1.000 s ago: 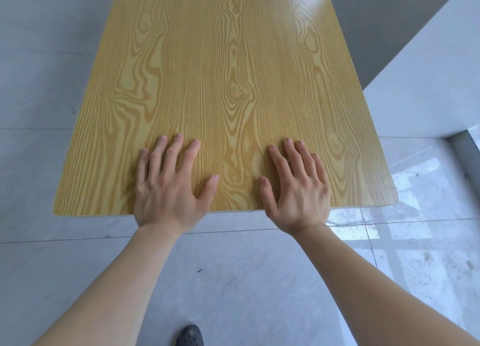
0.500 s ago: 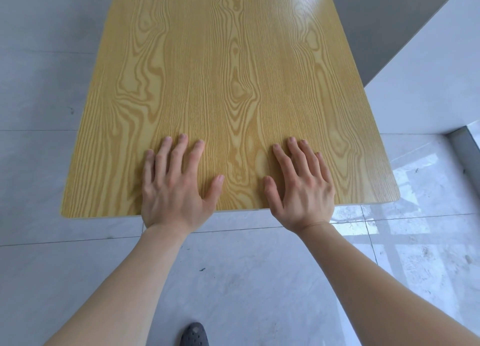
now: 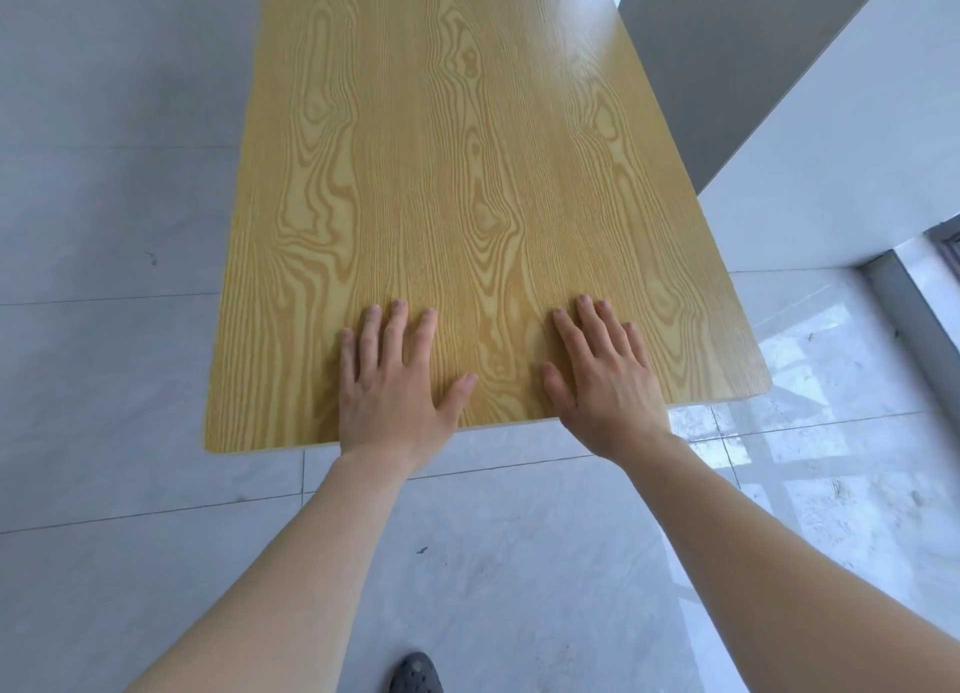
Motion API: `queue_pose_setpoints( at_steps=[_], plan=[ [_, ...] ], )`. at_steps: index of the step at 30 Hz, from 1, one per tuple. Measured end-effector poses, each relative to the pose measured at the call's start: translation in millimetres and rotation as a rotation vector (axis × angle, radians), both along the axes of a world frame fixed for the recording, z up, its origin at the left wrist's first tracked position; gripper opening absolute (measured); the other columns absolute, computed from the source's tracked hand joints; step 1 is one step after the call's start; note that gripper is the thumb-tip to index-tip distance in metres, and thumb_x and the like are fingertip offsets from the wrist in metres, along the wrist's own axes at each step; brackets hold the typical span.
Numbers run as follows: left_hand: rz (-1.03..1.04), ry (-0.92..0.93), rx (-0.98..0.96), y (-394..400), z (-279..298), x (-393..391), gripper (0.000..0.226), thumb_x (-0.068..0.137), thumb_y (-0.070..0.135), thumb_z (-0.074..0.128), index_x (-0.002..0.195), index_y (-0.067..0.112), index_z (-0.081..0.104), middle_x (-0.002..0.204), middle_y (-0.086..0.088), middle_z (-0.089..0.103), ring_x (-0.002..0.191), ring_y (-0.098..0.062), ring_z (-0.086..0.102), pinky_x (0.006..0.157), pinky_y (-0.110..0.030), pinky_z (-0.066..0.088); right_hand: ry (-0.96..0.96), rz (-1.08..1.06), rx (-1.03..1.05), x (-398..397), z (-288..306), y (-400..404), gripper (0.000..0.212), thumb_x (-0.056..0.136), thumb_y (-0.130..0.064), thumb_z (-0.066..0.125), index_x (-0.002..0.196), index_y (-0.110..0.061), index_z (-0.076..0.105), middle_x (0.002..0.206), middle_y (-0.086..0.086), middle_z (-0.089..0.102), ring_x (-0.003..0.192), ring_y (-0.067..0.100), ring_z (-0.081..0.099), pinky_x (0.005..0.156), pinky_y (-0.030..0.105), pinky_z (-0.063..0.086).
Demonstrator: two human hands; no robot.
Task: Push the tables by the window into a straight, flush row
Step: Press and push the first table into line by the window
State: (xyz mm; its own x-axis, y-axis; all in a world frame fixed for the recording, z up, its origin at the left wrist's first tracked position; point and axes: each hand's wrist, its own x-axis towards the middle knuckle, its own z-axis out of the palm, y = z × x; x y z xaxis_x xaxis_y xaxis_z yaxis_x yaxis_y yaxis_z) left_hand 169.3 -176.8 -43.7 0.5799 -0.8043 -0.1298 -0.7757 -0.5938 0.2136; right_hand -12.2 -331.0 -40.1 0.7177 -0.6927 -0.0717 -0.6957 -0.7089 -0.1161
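Observation:
A yellow wood-grain table [image 3: 457,162] fills the middle of the head view, its long side running away from me. Both my hands lie flat, palms down, on its near end. My left hand [image 3: 392,385] rests left of centre with fingers spread. My right hand [image 3: 605,380] rests right of centre, its heel over the near edge. Neither hand holds anything. The table's legs are hidden under the top, and its far end is cut off by the top of the frame.
A white wall [image 3: 831,146] with a grey panel [image 3: 727,53] stands close along the table's right side. A window frame base [image 3: 904,307] shows at the right. Glossy grey floor tiles [image 3: 104,380] surround the table. My dark shoe [image 3: 415,674] is at the bottom.
The table's near end has swung to the right in view, and its left corner sits closer to my left hand. Both hands stay flat on the top.

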Motion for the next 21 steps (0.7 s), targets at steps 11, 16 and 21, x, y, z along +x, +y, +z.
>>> queue_pose_setpoints(
  at_steps=[11, 16, 21],
  plan=[
    [-0.050, 0.242, 0.321, 11.7, 118.0, -0.4, 0.085, 0.090, 0.081, 0.027, 0.159, 0.031, 0.024, 0.163, 0.006, 0.031, 0.149, -0.022, 0.032, 0.116, -0.045, 0.035, 0.411, 0.016, 0.420, 7.6, 122.9, 11.3, 0.059, 0.100, -0.055, 0.047, 0.152, -0.029, 0.041, 0.150, 0.002, 0.048, 0.135, 0.028, 0.049, 0.105, 0.043, 0.043],
    [-0.027, 0.249, 0.376, 29.9, 191.1, -2.6, 0.084, 0.088, 0.084, 0.029, 0.156, 0.034, 0.032, 0.161, 0.008, 0.037, 0.146, -0.021, 0.038, 0.111, -0.046, 0.039, 0.390, 0.071, 0.428, -1.3, 181.0, 24.3, 0.061, 0.099, -0.056, 0.049, 0.152, -0.027, 0.041, 0.151, 0.003, 0.048, 0.136, 0.029, 0.048, 0.109, 0.047, 0.043],
    [0.022, 0.170, 0.357, 54.1, 249.7, 11.4, 0.079, 0.089, 0.080, 0.034, 0.153, 0.035, 0.036, 0.159, 0.007, 0.041, 0.144, -0.024, 0.041, 0.109, -0.045, 0.039, 0.354, 0.116, 0.409, 15.8, 227.3, 37.3, 0.063, 0.100, -0.057, 0.048, 0.153, -0.025, 0.041, 0.152, 0.005, 0.048, 0.135, 0.030, 0.050, 0.109, 0.046, 0.044]
  ],
)
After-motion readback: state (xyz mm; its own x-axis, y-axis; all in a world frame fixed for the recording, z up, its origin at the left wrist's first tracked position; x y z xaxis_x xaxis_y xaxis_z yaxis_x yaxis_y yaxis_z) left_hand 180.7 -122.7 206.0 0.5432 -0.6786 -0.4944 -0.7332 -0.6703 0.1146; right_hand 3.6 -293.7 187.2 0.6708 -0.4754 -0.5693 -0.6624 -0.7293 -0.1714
